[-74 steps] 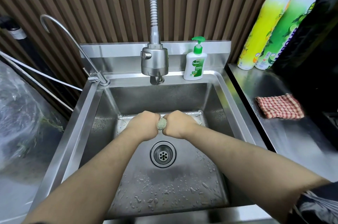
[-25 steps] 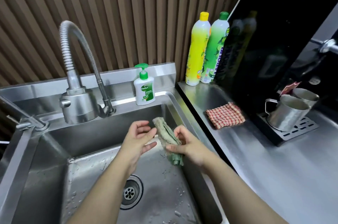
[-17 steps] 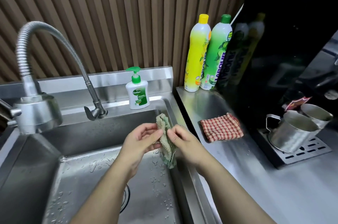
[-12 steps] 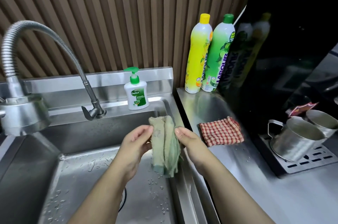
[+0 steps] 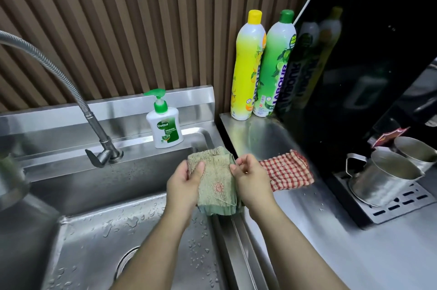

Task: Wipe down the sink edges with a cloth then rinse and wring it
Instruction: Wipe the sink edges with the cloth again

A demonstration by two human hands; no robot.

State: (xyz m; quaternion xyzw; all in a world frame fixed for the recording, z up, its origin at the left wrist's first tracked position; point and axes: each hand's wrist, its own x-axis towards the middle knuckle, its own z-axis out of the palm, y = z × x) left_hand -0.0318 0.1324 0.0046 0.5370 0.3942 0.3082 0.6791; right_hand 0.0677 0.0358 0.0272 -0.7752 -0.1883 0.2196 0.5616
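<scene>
The cloth point(image 5: 216, 180) is pale green terry with a rough, fuzzy nap. The sink point(image 5: 106, 183) is brushed steel, dully shiny and beaded with water drops; the bench point(image 5: 343, 254) is the same steel. The tap hose point(image 5: 59, 72) is ribbed metal. The soap bottle point(image 5: 164, 131), yellow bottle point(image 5: 247, 72) and green bottle point(image 5: 274, 69) are glossy plastic. The wall slats point(image 5: 142, 29) look like matt brown wood. The black panel point(image 5: 354, 53) is mirror-glossy. The checked rag point(image 5: 287, 171) is thin woven fabric

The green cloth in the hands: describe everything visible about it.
The green cloth is pale, terry-looking fabric folded in layers, with a small reddish motif on its front, a darker green band and a loose thread at the lower edge. It hangs roughly upright above the sink's right rim. The left hand holds its left edge, thumb on the front; the right hand pinches its right edge.
</scene>
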